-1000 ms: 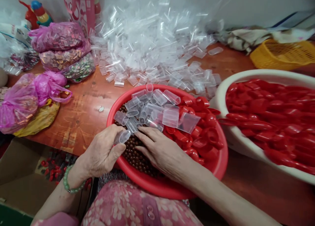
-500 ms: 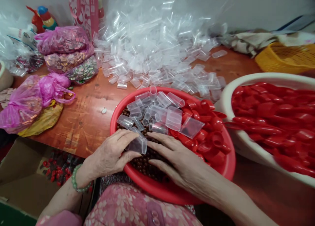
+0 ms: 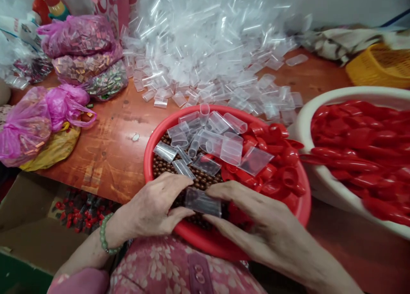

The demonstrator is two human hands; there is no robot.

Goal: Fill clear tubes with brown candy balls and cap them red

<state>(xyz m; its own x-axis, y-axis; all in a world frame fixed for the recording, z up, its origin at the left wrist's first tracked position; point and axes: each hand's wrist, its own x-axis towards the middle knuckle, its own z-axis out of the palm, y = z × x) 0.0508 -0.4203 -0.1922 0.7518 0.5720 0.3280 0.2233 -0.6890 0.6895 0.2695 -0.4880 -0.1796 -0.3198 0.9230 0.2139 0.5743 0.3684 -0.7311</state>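
Observation:
Over the near side of a red basin (image 3: 147, 157), a clear plastic tube (image 3: 204, 202) lies crosswise between my two hands. My right hand (image 3: 259, 217) grips its right part, index finger on the upper edge and thumb below. At its left end is my left hand (image 3: 153, 204), closed around it with thumb under and fingers above. Beneath them the basin holds brown round beads (image 3: 205, 181). More clear tubes (image 3: 231, 149) lie loose on the beads, beside glossy red plastic pieces (image 3: 290, 179) on the right.
A large heap of clear tubes (image 3: 205, 55) covers the table's back. To the right stands a white tub (image 3: 304, 136) of red pieces, with a yellow basket (image 3: 368, 70) behind. Pink bags (image 3: 80, 36) lie left. Below the table edge is a cardboard box (image 3: 28, 217) with red-and-dark pieces.
The clear tube has moved right and down, from my left hand to between both hands. My right hand has drawn back from the beads and closed on it. The view has shifted slightly.

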